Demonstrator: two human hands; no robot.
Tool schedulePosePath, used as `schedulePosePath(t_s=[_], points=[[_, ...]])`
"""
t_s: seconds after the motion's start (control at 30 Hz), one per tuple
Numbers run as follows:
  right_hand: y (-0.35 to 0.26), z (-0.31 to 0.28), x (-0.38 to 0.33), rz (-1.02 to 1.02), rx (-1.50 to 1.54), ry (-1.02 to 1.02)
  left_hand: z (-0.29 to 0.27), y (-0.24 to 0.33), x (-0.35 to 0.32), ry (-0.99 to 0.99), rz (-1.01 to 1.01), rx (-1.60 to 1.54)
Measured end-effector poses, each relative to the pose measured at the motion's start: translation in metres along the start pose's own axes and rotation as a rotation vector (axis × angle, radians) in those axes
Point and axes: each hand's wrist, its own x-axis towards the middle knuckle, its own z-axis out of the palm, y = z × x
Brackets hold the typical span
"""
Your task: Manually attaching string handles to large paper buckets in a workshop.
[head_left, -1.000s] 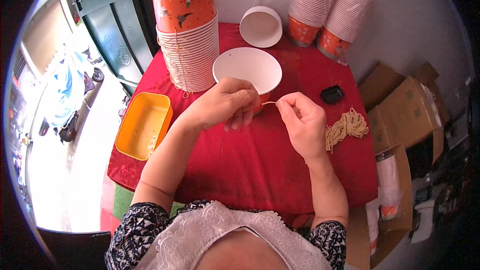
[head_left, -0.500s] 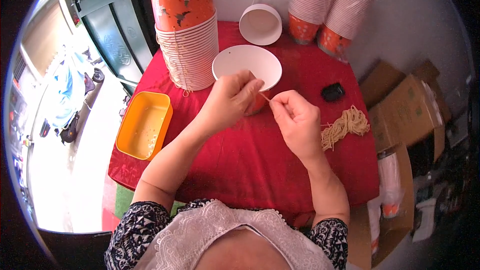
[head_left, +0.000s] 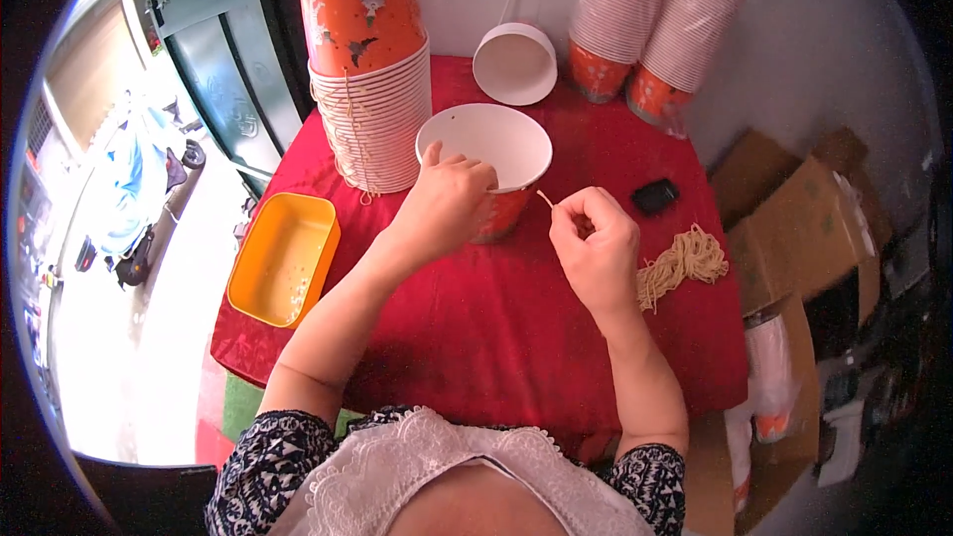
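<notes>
Several pale bits [head_left: 295, 308] lie in the yellow tub [head_left: 283, 253] at left, a tall bucket stack [head_left: 372, 129] beyond it; next, I have the left hand [head_left: 452, 197] across the near-left rim of a white-lined bucket [head_left: 506, 139], a dark speck [head_left: 454, 118] inside, though whether it grips I cannot tell. Apart from it, the right hand [head_left: 601, 233] pinches a cord [head_left: 544, 200] just right of that bucket; a light pinch and steadied bucket serve best, I judge, clear of the skein [head_left: 685, 258] at right.
</notes>
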Motion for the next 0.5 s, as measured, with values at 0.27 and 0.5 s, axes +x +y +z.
schedulePosePath(t_s=[0.27,0.5], points=[[0.003,0.011,-0.003,-0.076,0.004,0.017,-0.018,0.006,0.0,0.013,-0.042,-0.191],[0.008,0.01,-0.002,-0.083,-0.073,0.003,-0.022,0.012,0.0,0.015,-0.024,-0.212]])
